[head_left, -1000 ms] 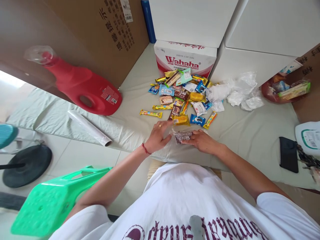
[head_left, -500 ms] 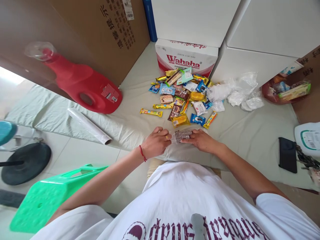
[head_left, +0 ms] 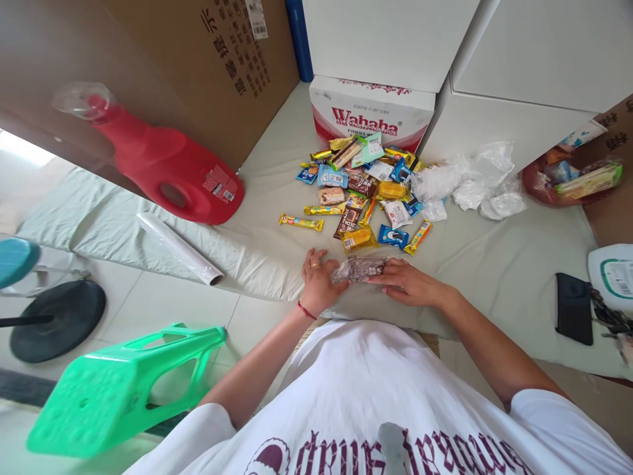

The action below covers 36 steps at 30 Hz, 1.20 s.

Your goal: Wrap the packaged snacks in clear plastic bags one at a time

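Observation:
A brown-wrapped snack bar [head_left: 363,268] lies in clear plastic at the near edge of the cloth-covered surface. My right hand [head_left: 408,282] grips its right end, fingers over the top and along the near side. At the other end, my left hand [head_left: 319,285] is open, thumb and fingers apart around the crumpled plastic tail. Just beyond is a pile of wrapped snacks, including a yellow packet [head_left: 359,239], a brown cocoa packet [head_left: 349,221], a blue packet [head_left: 393,235] and a thin yellow stick [head_left: 301,221].
Crumpled clear bags [head_left: 469,181] lie right of the pile, before a red bowl [head_left: 537,188] of snacks. A Wahaha carton [head_left: 373,105] stands behind. To the left are a red jug [head_left: 173,165] and a plastic roll [head_left: 178,247]. A phone [head_left: 573,308] lies far right.
My left hand has moved right and turned, its fingers going from a pinch on the plastic's end to spread apart. My right hand stays on the snack bar's right end.

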{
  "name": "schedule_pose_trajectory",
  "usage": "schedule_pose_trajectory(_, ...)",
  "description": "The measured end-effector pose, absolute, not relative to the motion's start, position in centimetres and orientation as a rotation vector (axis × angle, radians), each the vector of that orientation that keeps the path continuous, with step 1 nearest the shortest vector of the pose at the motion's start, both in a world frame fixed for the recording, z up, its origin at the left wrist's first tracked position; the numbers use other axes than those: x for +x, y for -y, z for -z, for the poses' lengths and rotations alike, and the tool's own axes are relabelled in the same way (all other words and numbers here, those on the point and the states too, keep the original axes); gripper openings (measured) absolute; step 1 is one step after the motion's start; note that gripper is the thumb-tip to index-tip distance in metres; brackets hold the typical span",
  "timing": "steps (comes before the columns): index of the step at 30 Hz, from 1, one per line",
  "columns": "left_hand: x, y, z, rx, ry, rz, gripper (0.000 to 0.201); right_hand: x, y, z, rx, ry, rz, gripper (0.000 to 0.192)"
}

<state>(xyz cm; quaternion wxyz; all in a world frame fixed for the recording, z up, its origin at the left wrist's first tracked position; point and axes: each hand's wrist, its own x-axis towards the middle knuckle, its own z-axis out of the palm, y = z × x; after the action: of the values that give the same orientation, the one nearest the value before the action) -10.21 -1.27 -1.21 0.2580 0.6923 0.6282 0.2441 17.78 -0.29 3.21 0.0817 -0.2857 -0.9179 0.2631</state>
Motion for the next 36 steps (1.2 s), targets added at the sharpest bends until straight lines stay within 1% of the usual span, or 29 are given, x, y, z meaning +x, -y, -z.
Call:
schedule_pose_trajectory(1,-10.4,1.4,1.3,1.826,-1.634,-0.729,0.055,18.1,0.2,-3.2,-0.817,2.693,-0.860,0.047)
schedule_pose_trajectory(2,-10.8,1.5,1.2,1.755,-1.564,-0.798,0.059,18.2,0.2,-3.2,-0.798,2.651,-0.918,0.048)
schedule_pose_trajectory(4,-11.3,1.7,0.9,1.572,-1.469,-0.888,0.075,18.2,0.2,-3.1,-0.821,2.602,-0.968,0.052)
schedule_pose_trajectory(6,-11.6,1.8,0.5,1.357,-1.459,-0.911,0.089,17.6,0.4,-3.1,-0.915,2.611,-0.941,0.060)
schedule_pose_trajectory(8,-11.6,1.8,0.3,1.172,-1.510,-0.912,0.095,16.7,0.5,-3.2,-1.033,2.680,-0.858,0.068)
schedule_pose_trajectory(9,-11.6,1.7,0.3,1.099,-1.546,-0.923,0.093,16.2,0.5,-3.3,-1.085,2.735,-0.803,0.069)
schedule_pose_trajectory(10,-11.5,1.6,0.3,1.030,-1.576,-0.937,0.087,15.7,0.6,-3.5,-1.129,2.796,-0.744,0.068)
schedule_pose_trajectory(13,-11.5,1.1,0.2,0.816,-1.530,-0.959,0.050,14.5,0.6,-3.8,-1.208,2.957,-0.578,0.060)
schedule_pose_trajectory(14,-11.5,1.0,0.0,0.737,-1.474,-0.967,0.042,14.3,0.5,-3.9,-1.223,2.992,-0.536,0.058)
schedule_pose_trajectory(15,-11.5,1.0,-0.3,0.666,-1.418,-0.980,0.037,14.1,0.5,-4.0,-1.236,3.016,-0.504,0.058)
schedule_pose_trajectory(17,-11.0,1.1,-1.0,0.590,-1.339,-1.022,0.038,13.7,0.5,-4.1,-1.249,3.033,-0.473,0.056)
schedule_pose_trajectory(19,-10.0,1.4,-1.7,0.625,-1.264,-1.026,0.037,13.4,0.4,-4.1,-1.266,3.017,-0.474,0.050)
schedule_pose_trajectory(22,-8.0,1.6,-2.0,0.837,-1.178,-0.965,0.027,13.2,0.5,-3.7,-1.308,2.958,-0.529,0.037)
schedule_pose_trajectory(24,-6.9,1.4,-1.9,1.066,-1.221,-0.944,0.027,13.3,0.6,-3.5,-1.282,2.890,-0.599,0.033)
schedule_pose_trajectory(29,-5.1,0.7,-1.2,1.721,-1.420,-0.784,0.033,15.2,1.0,-3.3,-0.975,2.696,-0.875,0.043)
schedule_pose_trajectory(31,-4.6,0.8,-1.0,1.849,-1.533,-0.714,0.033,16.5,1.2,-3.3,-0.869,2.609,-1.026,0.040)
schedule_pose_trajectory(33,-4.3,0.9,-0.8,1.897,-1.634,-0.690,0.030,17.7,1.2,-3.2,-0.997,2.416,-1.058,0.032)
schedule_pose_trajectory(35,-4.1,0.8,-0.6,1.910,-1.711,-0.716,0.028,18.5,1.2,-2.7,-1.364,2.172,-0.876,0.034)
schedule_pose_trajectory(36,-4.0,0.8,-0.5,1.905,-1.756,-0.735,0.033,18.6,1.1,-2.4,-1.560,2.075,-0.741,0.035)
